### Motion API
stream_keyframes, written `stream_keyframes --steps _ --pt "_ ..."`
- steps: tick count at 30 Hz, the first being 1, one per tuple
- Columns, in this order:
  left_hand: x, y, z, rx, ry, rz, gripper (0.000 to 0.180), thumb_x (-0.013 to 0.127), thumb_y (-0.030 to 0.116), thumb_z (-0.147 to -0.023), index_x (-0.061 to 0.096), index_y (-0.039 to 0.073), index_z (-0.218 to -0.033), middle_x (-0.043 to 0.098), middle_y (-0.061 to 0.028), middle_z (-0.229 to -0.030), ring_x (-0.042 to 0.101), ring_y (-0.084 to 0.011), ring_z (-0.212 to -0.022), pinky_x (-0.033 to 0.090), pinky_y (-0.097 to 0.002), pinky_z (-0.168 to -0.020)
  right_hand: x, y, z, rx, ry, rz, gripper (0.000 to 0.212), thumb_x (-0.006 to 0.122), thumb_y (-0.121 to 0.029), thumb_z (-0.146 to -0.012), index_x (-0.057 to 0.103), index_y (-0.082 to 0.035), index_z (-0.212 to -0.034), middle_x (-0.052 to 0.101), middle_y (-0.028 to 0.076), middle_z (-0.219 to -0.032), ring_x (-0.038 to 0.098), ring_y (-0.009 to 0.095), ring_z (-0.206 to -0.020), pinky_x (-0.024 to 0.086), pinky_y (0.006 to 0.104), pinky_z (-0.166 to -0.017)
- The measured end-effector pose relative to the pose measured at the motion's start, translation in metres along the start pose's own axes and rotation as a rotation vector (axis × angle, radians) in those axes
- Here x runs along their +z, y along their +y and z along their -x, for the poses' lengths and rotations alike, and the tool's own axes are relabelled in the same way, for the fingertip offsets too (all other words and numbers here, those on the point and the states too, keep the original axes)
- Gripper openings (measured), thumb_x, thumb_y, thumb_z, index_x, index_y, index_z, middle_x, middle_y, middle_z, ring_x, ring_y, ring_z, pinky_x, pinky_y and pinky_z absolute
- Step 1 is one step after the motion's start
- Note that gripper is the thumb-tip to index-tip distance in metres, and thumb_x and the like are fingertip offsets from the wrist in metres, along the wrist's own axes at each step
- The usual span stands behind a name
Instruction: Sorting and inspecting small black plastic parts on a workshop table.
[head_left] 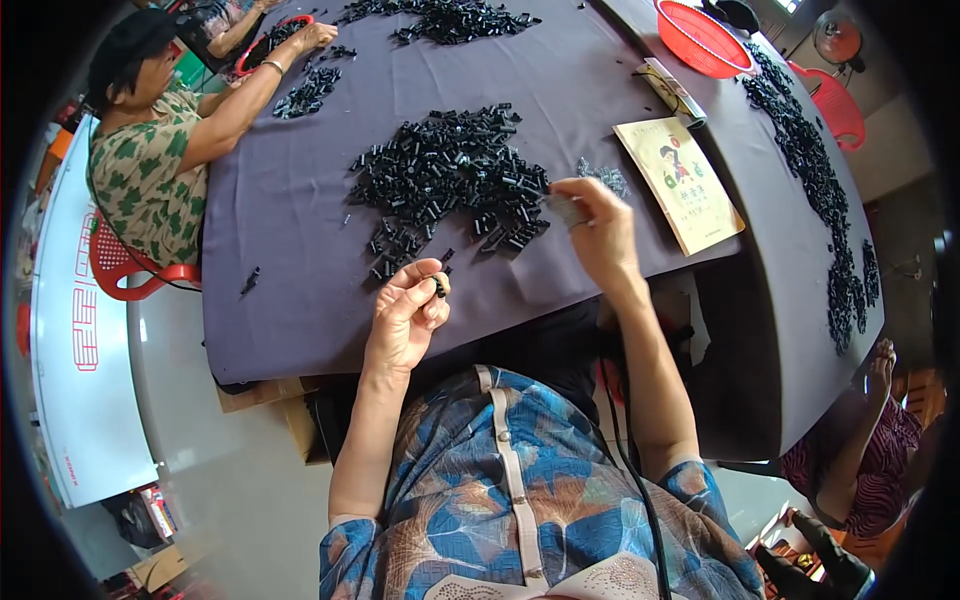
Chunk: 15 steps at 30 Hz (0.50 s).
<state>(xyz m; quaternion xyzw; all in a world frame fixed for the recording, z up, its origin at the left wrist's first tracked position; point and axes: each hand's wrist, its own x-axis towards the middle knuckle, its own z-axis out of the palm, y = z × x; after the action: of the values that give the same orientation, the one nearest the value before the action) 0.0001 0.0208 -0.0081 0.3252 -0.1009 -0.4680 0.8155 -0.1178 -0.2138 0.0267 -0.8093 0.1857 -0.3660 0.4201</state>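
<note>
Over the table's near edge, my left hand (402, 318) is closed, pinching a small black cylindrical piece (438, 287) between thumb and fingers. My right hand (602, 238) is bent with its fingers drawn together, just right of the big heap of black pieces (450, 165). A small greyish blur shows by its fingertips, too indistinct to name. Close beyond that hand lies a little pile of clear or silvery bits (603, 177). A few loose black pieces (250, 280) rest farther left on the dark cloth.
A yellow booklet (682, 185) lies to the right, with a narrow box (670, 90) behind it. A red basket (703, 40) stands at the far right. More black pieces (800, 150) cover the right-hand table. At left, a co-worker (150, 150) reaches over another pile.
</note>
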Motion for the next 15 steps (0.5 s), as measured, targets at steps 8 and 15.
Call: stream_keyframes --steps 8,15 --pt "0.003 0.001 0.001 -0.002 0.017 0.026 0.018 0.058 0.005 -0.089 0.062 0.002 -0.106 0.062 -0.0112 -0.089 0.049 -0.0080 -0.060 0.039 -0.0221 -0.055 -0.021 0.030 -0.004 -0.137 -0.061 0.579 0.042 0.053 0.010 -0.060 0.068 -0.010 -0.095 0.060 0.009 -0.097 0.051 0.031 -0.094 0.043 0.0383 -0.085" --pt "0.003 0.003 0.001 -0.017 0.011 0.047 0.017 0.056 0.005 -0.090 0.061 0.001 -0.106 0.061 -0.0103 -0.088 0.050 -0.0090 -0.061 0.040 -0.0228 -0.056 -0.020 0.029 -0.002 -0.173 -0.142 0.574 0.046 0.051 0.011 -0.059 0.069 -0.011 -0.095 0.060 0.008 -0.099 0.051 0.031 -0.095 0.042 0.0375 -0.085"
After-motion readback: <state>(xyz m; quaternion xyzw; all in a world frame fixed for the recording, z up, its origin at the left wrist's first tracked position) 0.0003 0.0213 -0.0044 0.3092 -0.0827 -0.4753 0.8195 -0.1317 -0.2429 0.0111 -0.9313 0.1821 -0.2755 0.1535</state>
